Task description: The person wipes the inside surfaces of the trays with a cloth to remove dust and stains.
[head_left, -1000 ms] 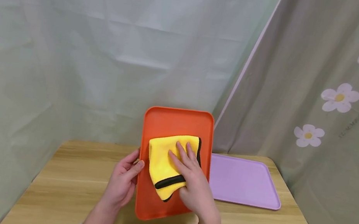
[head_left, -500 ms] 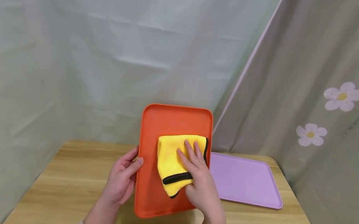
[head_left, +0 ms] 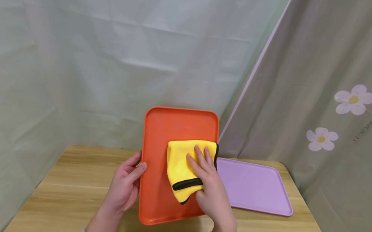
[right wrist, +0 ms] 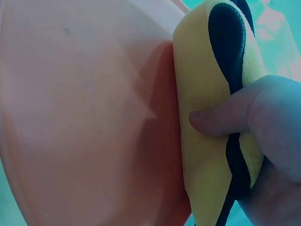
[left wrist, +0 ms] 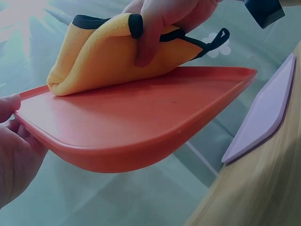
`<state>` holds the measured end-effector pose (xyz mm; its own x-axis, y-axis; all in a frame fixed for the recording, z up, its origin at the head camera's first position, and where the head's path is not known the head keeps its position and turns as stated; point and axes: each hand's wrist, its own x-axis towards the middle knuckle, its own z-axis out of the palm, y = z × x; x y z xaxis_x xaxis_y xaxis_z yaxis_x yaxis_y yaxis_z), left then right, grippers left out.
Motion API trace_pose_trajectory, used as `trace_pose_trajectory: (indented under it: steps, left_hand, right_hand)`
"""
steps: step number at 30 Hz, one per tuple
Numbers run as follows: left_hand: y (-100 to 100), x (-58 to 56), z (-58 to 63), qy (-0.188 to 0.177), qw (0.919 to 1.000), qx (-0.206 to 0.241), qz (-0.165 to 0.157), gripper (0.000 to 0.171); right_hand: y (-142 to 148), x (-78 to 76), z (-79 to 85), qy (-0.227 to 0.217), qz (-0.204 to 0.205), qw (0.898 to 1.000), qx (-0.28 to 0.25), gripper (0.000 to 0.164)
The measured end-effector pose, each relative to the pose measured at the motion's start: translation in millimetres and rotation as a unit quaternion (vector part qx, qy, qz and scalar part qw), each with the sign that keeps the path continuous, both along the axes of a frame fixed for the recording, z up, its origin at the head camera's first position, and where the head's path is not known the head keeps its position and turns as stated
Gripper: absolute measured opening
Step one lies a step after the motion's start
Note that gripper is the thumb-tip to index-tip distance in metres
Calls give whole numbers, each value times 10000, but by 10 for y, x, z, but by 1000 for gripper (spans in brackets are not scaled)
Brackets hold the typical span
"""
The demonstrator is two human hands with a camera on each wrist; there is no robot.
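Observation:
My left hand [head_left: 125,184] grips the left rim of an orange tray [head_left: 162,128], thumb over the edge and fingers behind. The tray is held up off the table, its inner face tilted toward me. In my right hand [head_left: 210,187] is a folded yellow cleaning cloth [head_left: 178,163] with black edging, laid against the tray's right half. Three fingers spread over the cloth's top, while the right wrist view shows the thumb [right wrist: 216,123] pinching its near fold. A black hanging loop [left wrist: 220,40] sticks out from the cloth in the left wrist view.
A purple tray [head_left: 255,188] lies flat on the wooden table [head_left: 80,184], to the right behind the orange one. Pale curtains rise behind the table and along both sides, the right one printed with flowers [head_left: 353,99].
The cloth and my right hand have slid rightward across the orange tray toward its right rim. The orange tray has shifted slightly left and up, still in my left hand.

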<state>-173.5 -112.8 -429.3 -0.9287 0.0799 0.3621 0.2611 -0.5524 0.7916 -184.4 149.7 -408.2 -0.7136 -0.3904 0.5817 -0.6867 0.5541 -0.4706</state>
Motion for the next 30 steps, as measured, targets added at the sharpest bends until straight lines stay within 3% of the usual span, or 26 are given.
trace_pose_trajectory:
  steps: [15,21,25,30]
  left_hand:
    - [-15,-6,-15,102,9996,109,-229,46]
    - [-5,-20,8,154,9991,119,-371,46]
    - [22,-9,17,75,9996,129,-226,46]
    - [31,5,12,23,9999,101,-19,46]
  right_hand:
    - [-11,14,-9,37,15,10000,48,107]
    - [-27,25,11,9,-46,10000,44,98]
    - [-54,50,30,-71,-91,9999,123,88]
    - [-107,59,49,-209,-22,9997,133,103]
